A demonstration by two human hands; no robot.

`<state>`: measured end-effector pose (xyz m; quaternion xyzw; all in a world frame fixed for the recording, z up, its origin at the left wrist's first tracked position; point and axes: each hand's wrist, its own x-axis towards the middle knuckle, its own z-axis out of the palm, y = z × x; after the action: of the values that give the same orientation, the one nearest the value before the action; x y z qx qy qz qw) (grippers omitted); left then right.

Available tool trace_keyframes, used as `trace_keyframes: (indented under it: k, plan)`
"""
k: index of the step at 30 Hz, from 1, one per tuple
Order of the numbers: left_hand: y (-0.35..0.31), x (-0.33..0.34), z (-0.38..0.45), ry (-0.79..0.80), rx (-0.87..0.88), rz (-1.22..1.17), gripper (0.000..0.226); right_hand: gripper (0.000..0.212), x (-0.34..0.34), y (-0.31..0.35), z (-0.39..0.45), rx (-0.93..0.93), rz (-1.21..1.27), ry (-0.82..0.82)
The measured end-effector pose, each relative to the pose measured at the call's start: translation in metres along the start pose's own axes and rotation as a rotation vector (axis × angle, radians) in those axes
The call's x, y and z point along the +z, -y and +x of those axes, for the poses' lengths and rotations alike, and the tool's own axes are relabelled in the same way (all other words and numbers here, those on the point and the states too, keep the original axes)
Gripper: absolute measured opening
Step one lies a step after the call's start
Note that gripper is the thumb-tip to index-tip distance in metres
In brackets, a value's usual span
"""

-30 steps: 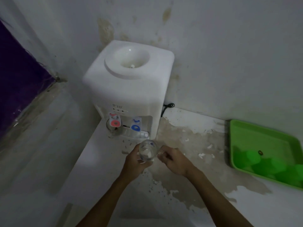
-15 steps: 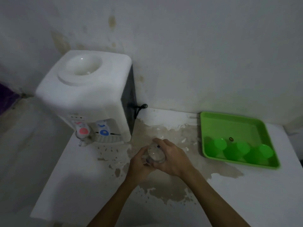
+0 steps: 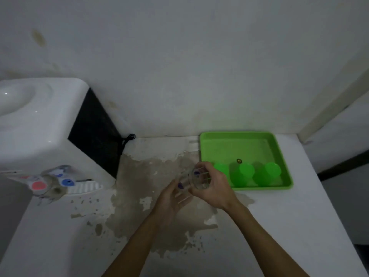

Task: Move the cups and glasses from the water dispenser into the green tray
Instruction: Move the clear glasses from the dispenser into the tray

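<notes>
The right hand (image 3: 212, 188) has its fingers (image 3: 205, 172) wrapped around a clear glass (image 3: 196, 179), which it carries tipped on its side in the air above the stained middle of the worktop (image 3: 279, 216), just short of the left rim of the green tray (image 3: 207, 144). The left hand (image 3: 171, 198) sits just beside the glass on its left, palm up and fingers loosely spread; it seems to be letting go, or only steadying, though motion blur makes it hard to tell whether its fingertips touch the glass at all. The tray lies at the back right corner of the worktop, and three green cups (image 3: 246, 173) stand upside down in a row along its near edge, leaving the far half of the tray bare apart from a small dark speck. The water dispenser (image 3: 44, 124) stands at the back left corner, well apart from the tray; something pale and blurred sits under its red tap (image 3: 38, 185), but I cannot tell whether that is another glass waiting. By my reading, the step in hand is the carry of this glass across to the tray. The next move calls for lifting it over the tray's rim, turning it to match the cups or setting it upright, and putting it down in the free space behind the row without knocking the nearest cup.
</notes>
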<state>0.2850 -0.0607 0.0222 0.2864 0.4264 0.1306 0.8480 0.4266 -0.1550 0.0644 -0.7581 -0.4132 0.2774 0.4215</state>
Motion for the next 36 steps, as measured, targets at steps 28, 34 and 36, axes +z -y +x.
trace_keyframes:
  k: [28, 34, 36]
  plan:
    - [-0.015, 0.168, 0.159, -0.067, 0.641, 1.355, 0.072, 0.044, -0.131, -0.128, 0.109, 0.274, -0.026, -0.196]
    - [-0.001, 0.176, 0.179, -0.061, 0.638, 1.441, 0.067, 0.039, -0.133, -0.14, 0.114, 0.332, 0.018, -0.223]
    - [0.001, 0.176, 0.183, -0.06, 0.626, 1.466, 0.066, 0.037, -0.134, -0.142, 0.113, 0.341, 0.03, -0.238]
